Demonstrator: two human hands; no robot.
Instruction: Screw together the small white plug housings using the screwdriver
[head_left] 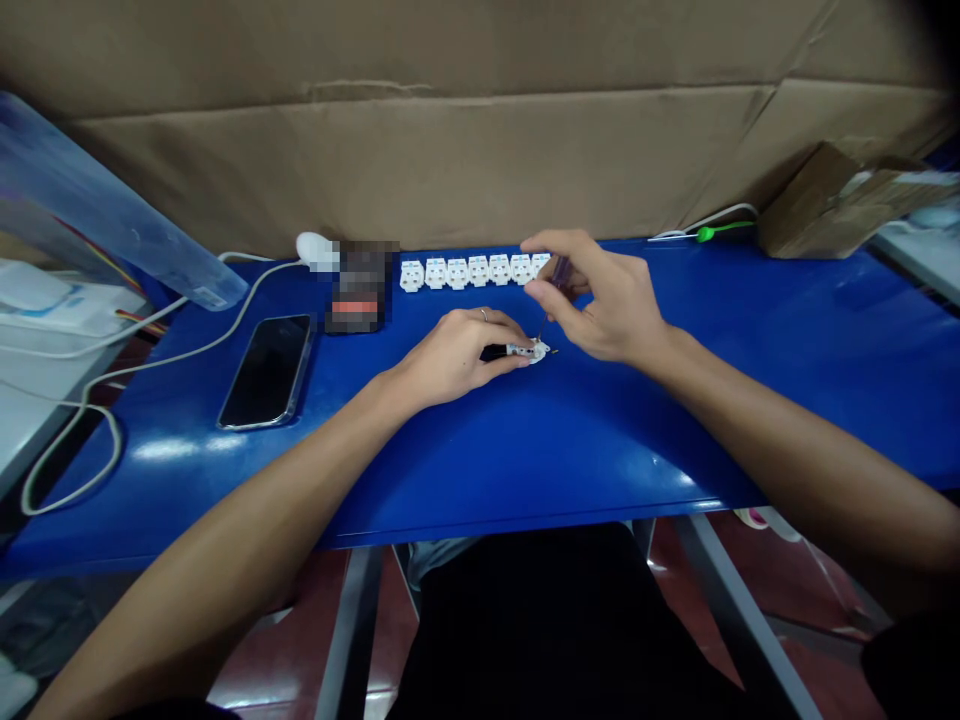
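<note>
My left hand [457, 355] rests on the blue table [525, 440] with its fingers closed round a small white plug part [531, 351] that has a black cable end. My right hand [600, 295] hovers just above and to the right of it, thumb and fingers pinched on a small screwdriver [559, 275] with a purple handle, its tip pointing down at the part. A row of several white plug parts [476, 271] lies behind both hands.
A black phone [268, 370] lies at the left, with white cables [112, 400] looping past it. A blurred dark object [360, 290] and a white charger [315, 248] sit behind it. Cardboard [450, 150] walls the back; a cardboard box [832, 205] stands at the right.
</note>
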